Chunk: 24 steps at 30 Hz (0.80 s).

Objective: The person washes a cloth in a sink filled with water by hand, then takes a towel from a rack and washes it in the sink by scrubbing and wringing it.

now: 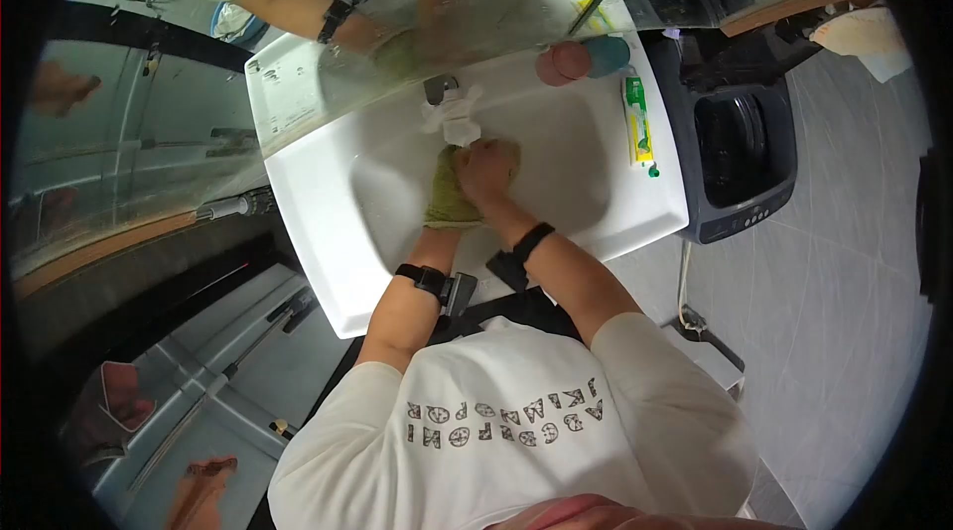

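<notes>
The green cloth [449,198] lies under the right hand [486,171] and to its left; that hand's fingers curl closed on it. The cloth hides the left hand, so I cannot tell its grip. Both forearms stretch forward over the sink [586,173].

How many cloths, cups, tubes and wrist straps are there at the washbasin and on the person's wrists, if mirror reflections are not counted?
Cloths: 1, the green cloth
Cups: 2, pink cup and teal cup
Tubes: 1, the toothpaste tube
Wrist straps: 2, left strap and right strap
Total: 6
</notes>
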Tool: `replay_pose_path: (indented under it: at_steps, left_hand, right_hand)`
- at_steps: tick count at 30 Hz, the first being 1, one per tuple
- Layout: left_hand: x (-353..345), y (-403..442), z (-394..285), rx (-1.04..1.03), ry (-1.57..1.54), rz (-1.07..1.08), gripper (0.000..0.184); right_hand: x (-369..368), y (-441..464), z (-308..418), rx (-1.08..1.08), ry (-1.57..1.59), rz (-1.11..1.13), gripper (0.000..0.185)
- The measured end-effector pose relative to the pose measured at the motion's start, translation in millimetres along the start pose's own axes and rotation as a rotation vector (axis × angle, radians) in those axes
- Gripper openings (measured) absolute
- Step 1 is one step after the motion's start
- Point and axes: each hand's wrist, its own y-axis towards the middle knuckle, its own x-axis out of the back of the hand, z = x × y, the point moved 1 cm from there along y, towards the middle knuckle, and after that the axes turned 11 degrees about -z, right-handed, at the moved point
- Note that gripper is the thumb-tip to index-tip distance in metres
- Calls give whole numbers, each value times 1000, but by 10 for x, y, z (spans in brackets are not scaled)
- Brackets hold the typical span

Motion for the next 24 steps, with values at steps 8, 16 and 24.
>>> replay_pose_path:
  at_steps: [8, 16, 24]
  left_hand:
    - [164, 7, -73, 306, -391, -39, 46]
    - [-266, -235, 178, 117, 288, -124, 48]
    - [243, 19, -199, -6, -34, 14, 47]
  right_hand:
    - [216, 284, 62, 98, 111, 420, 35]
    - [-174, 16, -27, 135, 10, 112, 33]
    - [62, -285, 72, 203, 157, -14, 33]
